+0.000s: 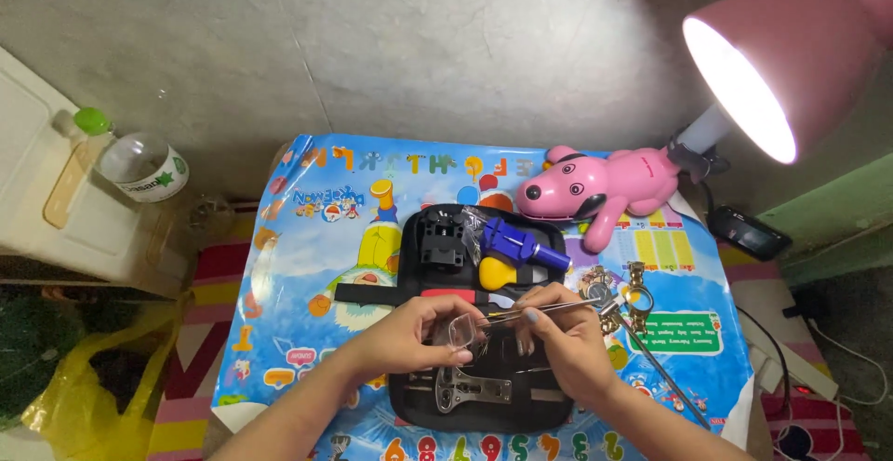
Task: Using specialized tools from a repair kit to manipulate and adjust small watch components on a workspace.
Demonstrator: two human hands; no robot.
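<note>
Two hands work over a small table [279,266] covered with a bright cartoon mat, under a pink lamp [791,61] at 2 o'clock whose base is a pink dog [605,187]. In the middle of the mat lies an open black tool case [484,387], with a blue tool [516,242] and a black holder [442,238] at its 12 o'clock end and a flat metal plate [470,388] at 6 o'clock. A plastic bottle [139,163] with a green cap lies well apart at 10 o'clock, and a bunch of metal parts [619,298] rests just beside the case at 3 o'clock. The left hand [414,335] pinches a small clear piece [460,331], perhaps a little bag or a box, between thumb and fingertips, above the centre of the case. The right hand [563,335] has its fingers pressed together around thin tweezers [544,309], whose tip points to 9 o'clock and meets the clear piece. The piece looks very light, thin and slippery, and I think it bends or cracks easily, so a soft hold at its edges seems best. The tweezers look stiff and light; a hold near the middle gives control.
</note>
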